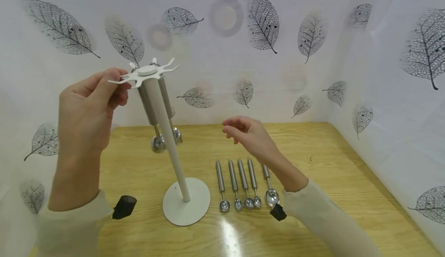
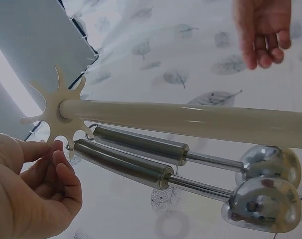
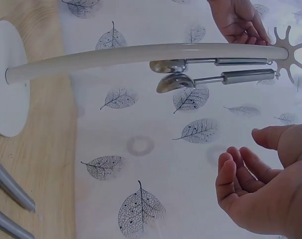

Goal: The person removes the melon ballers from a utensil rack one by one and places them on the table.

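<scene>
A white utensil stand (image 1: 167, 135) with a round base (image 1: 174, 210) rises from the table, leaning left in the head view. My left hand (image 1: 87, 110) pinches one prong of its star-shaped hook top (image 1: 147, 70) between thumb and index finger. Two steel scoops hang by their loops from hooks at the far side; the nearer scoop (image 2: 123, 163) has its loop right beside my left fingertips in the left wrist view. My right hand (image 1: 248, 135) hovers above the table, fingers loosely bent, with nothing in it.
Several steel scoops and ballers, among them a baller (image 1: 220, 177) at the left end, lie in a row right of the base. A larger spoon-like scoop (image 1: 272, 198) ends the row, partly under my right forearm. Leaf-patterned cloth (image 1: 215, 63) surrounds the wooden table (image 1: 139, 234).
</scene>
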`<state>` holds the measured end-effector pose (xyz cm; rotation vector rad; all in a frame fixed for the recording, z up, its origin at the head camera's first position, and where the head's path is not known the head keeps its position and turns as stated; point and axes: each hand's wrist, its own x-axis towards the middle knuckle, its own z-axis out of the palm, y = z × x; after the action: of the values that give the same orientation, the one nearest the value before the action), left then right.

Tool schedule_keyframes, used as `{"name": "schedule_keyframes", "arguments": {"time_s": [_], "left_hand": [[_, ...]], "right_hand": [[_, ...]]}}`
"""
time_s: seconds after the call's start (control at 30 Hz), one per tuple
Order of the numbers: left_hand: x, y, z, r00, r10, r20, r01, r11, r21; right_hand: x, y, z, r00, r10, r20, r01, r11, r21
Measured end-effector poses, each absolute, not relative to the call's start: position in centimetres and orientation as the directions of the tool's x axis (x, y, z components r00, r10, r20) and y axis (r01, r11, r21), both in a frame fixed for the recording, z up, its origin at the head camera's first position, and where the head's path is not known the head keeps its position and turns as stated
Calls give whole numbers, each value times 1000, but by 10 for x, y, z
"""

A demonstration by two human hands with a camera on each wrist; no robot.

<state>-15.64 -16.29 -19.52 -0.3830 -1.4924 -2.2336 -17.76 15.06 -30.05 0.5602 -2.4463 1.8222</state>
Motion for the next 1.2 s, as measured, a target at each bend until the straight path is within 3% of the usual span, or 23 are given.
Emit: {"name": "schedule_keyframes", "arguments": {"time_s": [0.5,0.93,1.2], "left_hand": [[-160,-164,-195,-873,-187,450,487,-313,815],[-172,-165,-195,-900,-95,425,414,-491,767],[-174,-165,-197,-904,-69,421,396,-506,766]], "right_hand": [[-193,111,-284,-855,-371,364,-440,143,-887],[-195,87,-274,-811,-389,437,-503,81,-861],[-196,73,-271,-785,-392,480,-529,21,-848]]}}
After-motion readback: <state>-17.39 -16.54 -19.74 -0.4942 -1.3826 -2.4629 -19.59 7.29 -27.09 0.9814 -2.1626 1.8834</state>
